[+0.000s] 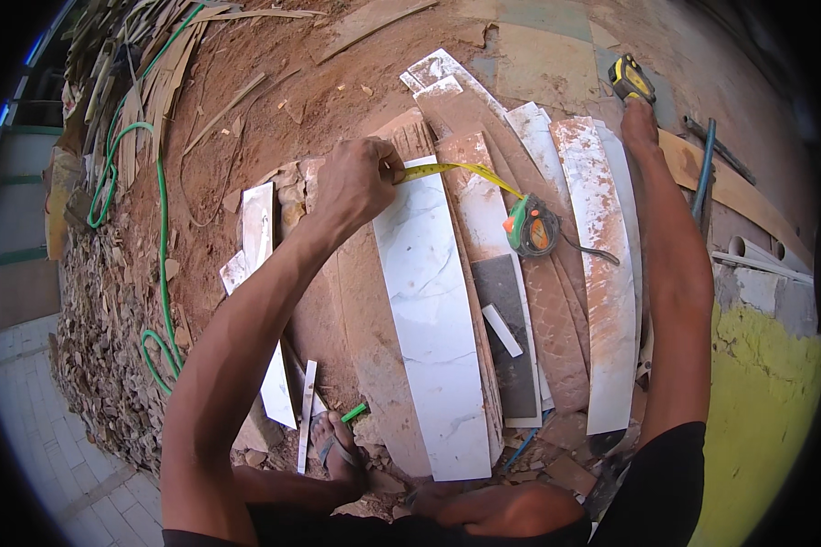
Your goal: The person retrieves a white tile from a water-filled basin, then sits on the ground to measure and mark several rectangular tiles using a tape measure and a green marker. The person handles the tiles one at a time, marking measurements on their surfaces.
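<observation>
My left hand [360, 178] is closed at the far end of a white marble-patterned tile strip [436, 337], pinching the end of a yellow tape blade [433, 170]. The blade arches right to a green and black tape measure [532, 226] with an orange button, resting on the stacked tiles, its dark wrist strap trailing right. My right hand [641, 123] reaches far out to the right, closed on the near end of a yellow-and-black tool [631, 79]; its exact kind is unclear. The fingers there are partly hidden.
Dusty tile strips [593, 273] lie right of the white strip, with a dark grey piece [509, 337] and a small white offcut [502, 330]. A green hose [162, 246] runs along rubble at left. A green marker-like stick [354, 413] lies by my foot. A yellow-green wall [757, 410] stands right.
</observation>
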`<state>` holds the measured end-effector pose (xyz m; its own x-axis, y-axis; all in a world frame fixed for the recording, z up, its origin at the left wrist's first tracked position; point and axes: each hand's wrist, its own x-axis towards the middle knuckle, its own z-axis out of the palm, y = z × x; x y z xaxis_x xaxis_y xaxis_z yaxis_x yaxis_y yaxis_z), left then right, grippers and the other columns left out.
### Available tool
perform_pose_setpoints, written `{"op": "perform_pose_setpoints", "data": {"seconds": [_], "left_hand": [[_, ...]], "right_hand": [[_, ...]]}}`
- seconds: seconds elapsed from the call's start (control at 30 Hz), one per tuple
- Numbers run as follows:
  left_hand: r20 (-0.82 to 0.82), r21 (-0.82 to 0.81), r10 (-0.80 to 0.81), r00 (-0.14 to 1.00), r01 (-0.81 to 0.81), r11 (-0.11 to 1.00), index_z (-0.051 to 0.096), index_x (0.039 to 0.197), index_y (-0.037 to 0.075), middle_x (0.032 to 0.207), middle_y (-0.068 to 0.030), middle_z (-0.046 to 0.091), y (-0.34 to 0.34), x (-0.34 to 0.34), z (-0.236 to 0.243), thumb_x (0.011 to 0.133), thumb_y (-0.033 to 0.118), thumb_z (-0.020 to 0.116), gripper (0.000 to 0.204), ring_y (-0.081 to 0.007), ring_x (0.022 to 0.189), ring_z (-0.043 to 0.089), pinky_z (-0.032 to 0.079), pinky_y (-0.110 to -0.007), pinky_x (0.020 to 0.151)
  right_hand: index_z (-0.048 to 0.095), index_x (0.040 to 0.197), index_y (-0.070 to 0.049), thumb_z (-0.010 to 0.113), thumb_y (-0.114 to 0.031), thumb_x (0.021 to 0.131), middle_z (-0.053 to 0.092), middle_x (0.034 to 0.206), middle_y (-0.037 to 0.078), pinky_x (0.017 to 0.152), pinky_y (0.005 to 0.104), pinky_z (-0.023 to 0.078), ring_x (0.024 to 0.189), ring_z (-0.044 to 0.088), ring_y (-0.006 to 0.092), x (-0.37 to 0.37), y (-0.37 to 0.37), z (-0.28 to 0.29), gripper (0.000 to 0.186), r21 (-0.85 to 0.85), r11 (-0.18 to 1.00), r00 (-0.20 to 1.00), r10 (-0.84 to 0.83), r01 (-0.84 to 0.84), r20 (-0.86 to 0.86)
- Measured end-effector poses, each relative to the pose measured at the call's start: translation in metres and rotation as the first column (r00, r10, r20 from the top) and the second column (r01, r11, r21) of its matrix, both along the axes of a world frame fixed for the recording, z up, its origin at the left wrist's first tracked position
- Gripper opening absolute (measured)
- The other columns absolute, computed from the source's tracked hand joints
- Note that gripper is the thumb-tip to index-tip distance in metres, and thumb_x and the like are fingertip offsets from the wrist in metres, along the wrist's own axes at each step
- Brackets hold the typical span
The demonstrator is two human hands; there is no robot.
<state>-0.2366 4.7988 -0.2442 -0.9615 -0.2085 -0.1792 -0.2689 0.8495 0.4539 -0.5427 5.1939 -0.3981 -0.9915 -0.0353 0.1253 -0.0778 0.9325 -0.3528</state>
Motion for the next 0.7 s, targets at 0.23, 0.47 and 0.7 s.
{"op": "perform_pose_setpoints", "data": {"seconds": [0.23,0.47,0.7], "left_hand": [[-0.004,-0.077,-0.093,0.996,0.092,0.993,0.078,0.086,0.010,0.080,-0.0095,0.075,-0.001,-0.003,-0.001,0.077,0.003,0.071,0.013,-0.0222,0.071,0.070,0.052,-0.038,0.063],[0.180,-0.183,-0.313,0.933,0.344,0.921,0.077,0.087,0.014,0.078,-0.0042,0.074,-0.018,-0.022,0.010,0.077,0.009,0.072,0.013,-0.0199,0.071,0.069,0.050,-0.038,0.061],[0.062,-0.111,-0.523,0.850,0.527,0.843,0.076,0.095,0.015,0.078,-0.0036,0.072,-0.026,-0.032,0.011,0.078,0.013,0.072,0.018,-0.0192,0.075,0.068,0.050,-0.036,0.063]], "right_hand": [[0.067,0.112,0.001,0.061,-0.010,0.091,0.069,0.108,0.026,0.083,0.0443,0.055,0.095,0.069,0.0410,0.029,-0.006,0.031,0.024,-0.004,0.999,0.981,0.047,-0.049,-0.190],[0.070,0.111,0.003,0.063,-0.009,0.098,0.072,0.090,0.006,0.078,0.0236,0.054,0.084,0.067,0.0096,0.218,-0.111,0.177,0.019,-0.767,0.565,0.951,0.140,-0.304,-0.275],[0.069,0.107,0.004,0.068,-0.011,0.096,0.069,0.083,0.005,0.072,0.0218,0.052,0.076,0.063,0.0076,0.316,-0.157,0.168,0.018,-0.926,0.375,0.917,0.385,-0.048,0.109]]}}
